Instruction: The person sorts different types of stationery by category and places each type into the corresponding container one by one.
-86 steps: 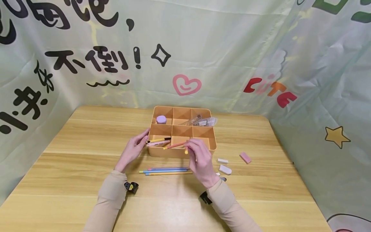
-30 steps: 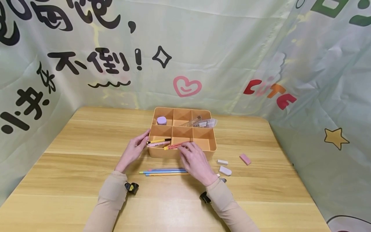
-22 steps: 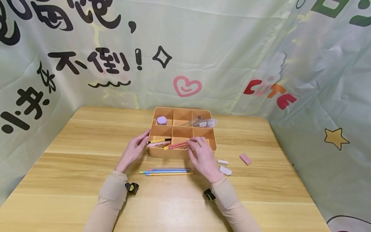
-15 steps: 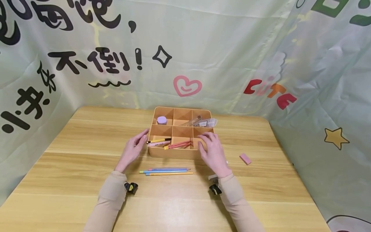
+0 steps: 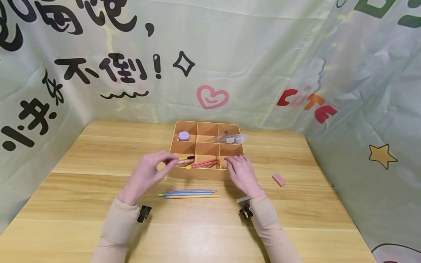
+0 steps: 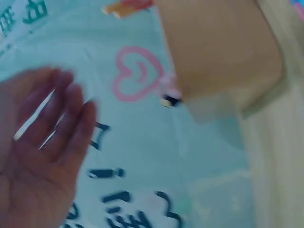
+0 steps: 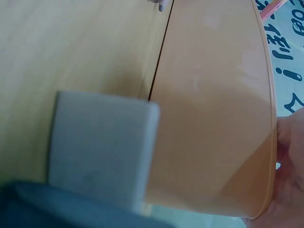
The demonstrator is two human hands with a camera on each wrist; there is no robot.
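Note:
A peach organizer box (image 5: pixel 200 173) with several compartments stands at the table's far side. My right hand (image 5: pixel 242 173) grips its front right corner, with the fingers over the rim; in the right wrist view this hand (image 7: pixel 289 171) is at the box edge. My left hand (image 5: pixel 148 173), lifted off to the left of the box, holds nothing, fingers loosely bent and blurred in the left wrist view. Red pencils (image 5: pixel 203 164) lean in the front middle compartment. A yellow-and-black pencil (image 5: pixel 185 158) and a pink pen (image 5: pixel 185 162) lie in the front left one.
Several pencils (image 5: pixel 192 194) lie in front of the box. A pink eraser (image 5: pixel 279 179) is to the right; a whitish block (image 7: pixel 102 147) lies near my right wrist. A lilac item (image 5: pixel 183 136) and clear plastic pieces (image 5: pixel 233 138) occupy back compartments. Cloth (image 5: pixel 256 54) hangs behind.
My right hand has let go of the red pencils in the front middle compartment and moved right to the box corner. My left hand has come off the box's left side.

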